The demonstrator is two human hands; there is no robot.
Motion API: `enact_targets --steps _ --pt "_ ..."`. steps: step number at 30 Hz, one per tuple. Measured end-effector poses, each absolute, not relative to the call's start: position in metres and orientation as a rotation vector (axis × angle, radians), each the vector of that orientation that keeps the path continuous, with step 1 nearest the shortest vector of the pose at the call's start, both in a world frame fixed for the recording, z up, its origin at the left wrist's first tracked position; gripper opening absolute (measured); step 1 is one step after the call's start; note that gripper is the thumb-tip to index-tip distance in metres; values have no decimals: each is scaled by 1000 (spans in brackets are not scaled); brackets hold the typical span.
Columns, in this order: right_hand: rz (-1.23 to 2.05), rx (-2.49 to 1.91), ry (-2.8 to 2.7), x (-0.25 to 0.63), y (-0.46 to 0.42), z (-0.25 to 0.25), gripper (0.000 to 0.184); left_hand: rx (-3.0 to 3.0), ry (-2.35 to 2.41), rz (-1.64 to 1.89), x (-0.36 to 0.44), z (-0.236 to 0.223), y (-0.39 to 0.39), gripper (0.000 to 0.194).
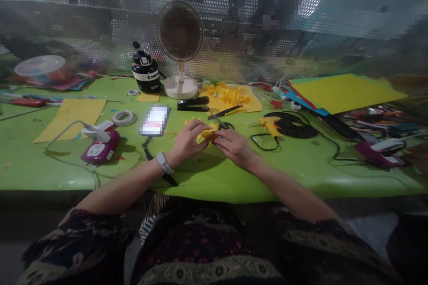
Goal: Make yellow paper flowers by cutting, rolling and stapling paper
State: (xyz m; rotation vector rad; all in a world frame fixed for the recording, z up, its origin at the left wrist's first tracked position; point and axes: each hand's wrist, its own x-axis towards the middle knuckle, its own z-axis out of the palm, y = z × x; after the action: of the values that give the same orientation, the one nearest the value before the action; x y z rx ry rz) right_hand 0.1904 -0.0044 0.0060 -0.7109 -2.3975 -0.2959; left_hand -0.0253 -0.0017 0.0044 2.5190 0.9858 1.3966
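My left hand (189, 141) and my right hand (235, 146) meet over the green table, both closed on a small yellow paper piece (207, 132). It looks cut or folded, but the fingers hide much of it. Just beyond my right hand lie black-handled scissors (227, 126). Small yellow paper scraps (192, 121) are scattered behind my left hand. Farther back, several yellow paper pieces (230, 94) rest on a yellow sheet, with a black pen-like tool (230, 110) at its front edge. A black stapler (192, 104) sits left of that sheet.
Left of my hands are a phone (154, 120), a tape roll (123, 118) and a purple power strip (100, 149). A fan (180, 33) and black bottle (146, 73) stand behind. Rightward are a yellow glue gun (271, 125), its cord, coloured sheets (347, 93) and another purple strip (377, 156).
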Motion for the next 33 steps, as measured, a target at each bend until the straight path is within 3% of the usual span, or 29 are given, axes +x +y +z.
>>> enact_targets --steps 33 --pt "-352 -700 -2371 191 -5 9 20 2489 970 1368 -26 5 -3 28"
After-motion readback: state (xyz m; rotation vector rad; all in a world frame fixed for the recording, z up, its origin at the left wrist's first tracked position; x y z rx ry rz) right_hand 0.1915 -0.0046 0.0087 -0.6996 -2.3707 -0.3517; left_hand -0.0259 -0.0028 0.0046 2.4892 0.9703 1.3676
